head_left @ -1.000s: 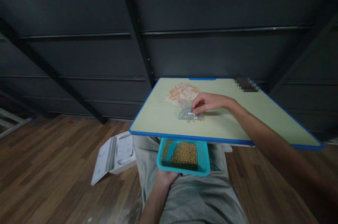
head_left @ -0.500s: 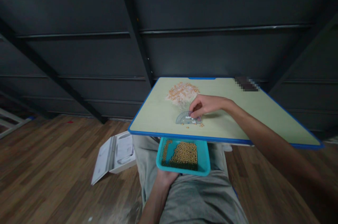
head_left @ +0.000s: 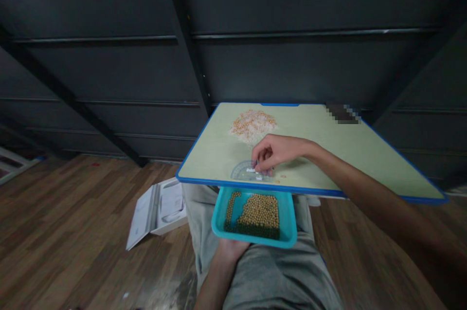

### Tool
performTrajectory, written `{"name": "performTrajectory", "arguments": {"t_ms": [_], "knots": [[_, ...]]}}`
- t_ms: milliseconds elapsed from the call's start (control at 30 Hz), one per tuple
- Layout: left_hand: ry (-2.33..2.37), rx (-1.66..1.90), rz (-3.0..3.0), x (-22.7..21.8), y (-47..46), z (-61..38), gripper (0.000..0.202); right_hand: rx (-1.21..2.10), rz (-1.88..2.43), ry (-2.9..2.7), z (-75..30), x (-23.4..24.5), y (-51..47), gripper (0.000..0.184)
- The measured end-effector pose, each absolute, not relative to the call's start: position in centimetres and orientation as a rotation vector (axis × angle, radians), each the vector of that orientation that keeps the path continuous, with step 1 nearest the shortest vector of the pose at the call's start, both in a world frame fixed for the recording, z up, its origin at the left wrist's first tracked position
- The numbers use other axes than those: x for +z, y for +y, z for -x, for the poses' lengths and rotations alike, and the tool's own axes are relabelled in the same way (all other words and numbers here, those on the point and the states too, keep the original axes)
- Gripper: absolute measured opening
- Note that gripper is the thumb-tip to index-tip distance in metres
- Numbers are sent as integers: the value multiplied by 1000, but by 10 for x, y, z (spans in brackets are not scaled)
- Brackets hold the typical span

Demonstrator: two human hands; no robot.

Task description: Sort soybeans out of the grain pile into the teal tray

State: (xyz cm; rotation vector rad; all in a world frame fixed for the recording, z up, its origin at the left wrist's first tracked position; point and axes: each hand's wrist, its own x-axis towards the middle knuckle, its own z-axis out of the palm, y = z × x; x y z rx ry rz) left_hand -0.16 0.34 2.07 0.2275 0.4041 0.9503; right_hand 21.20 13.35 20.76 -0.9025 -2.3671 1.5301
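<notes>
A dark panelled wall (head_left: 109,32) with slanting metal braces fills the upper half, and a brown wood-plank floor (head_left: 73,212) runs beneath it. One table (head_left: 346,154) stands in front of the seated person, a flat pale-green top with a bright blue rim. One white box (head_left: 156,212) lies open on the floor to the left of the person's grey-trousered legs.

The left hand (head_left: 228,249) sits under one teal plastic tray (head_left: 219,225), rectangular with rounded corners, carrying it just below the table's near edge. Its fingers are hidden by the tray, so I cannot tell how they grip. Round yellowish beans (head_left: 260,210) cover most of the tray floor (far too many to count).

The right hand (head_left: 275,152) reaches over the table with fingers curled together, its tips pressed down on one protractor (head_left: 241,171), a clear, thin half-circle of plastic lying flat at the near rim, directly above the tray. Beyond the hand, towards the far edge, lies one loose pile (head_left: 252,124) of mixed grains, pale white and orange-yellow, well apart from the protractor. A couple of stray beans (head_left: 282,176) rest on the table just beside the protractor's right end.
</notes>
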Motion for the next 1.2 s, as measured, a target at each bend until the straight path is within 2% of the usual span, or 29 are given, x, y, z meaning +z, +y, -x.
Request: {"name": "performTrajectory", "arguments": {"t_ms": [233,433,767,1000,1200], "knots": [[347,923,-182,-7,0,10,37,1099,1034,-2374,-255,220,139,30],[350,931,-177,1,1,-7,41,1107,1242,-2322,-284,203,111,36],[359,892,-117,9,-3,-28,43,912,1147,-2468,-258,212,65,27],[347,896,-198,3,-1,-18,37,663,1117,-2510,-243,202,82,27],[332,887,-285,-16,6,-6,28,484,1139,-2547,-235,199,138,28]]}}
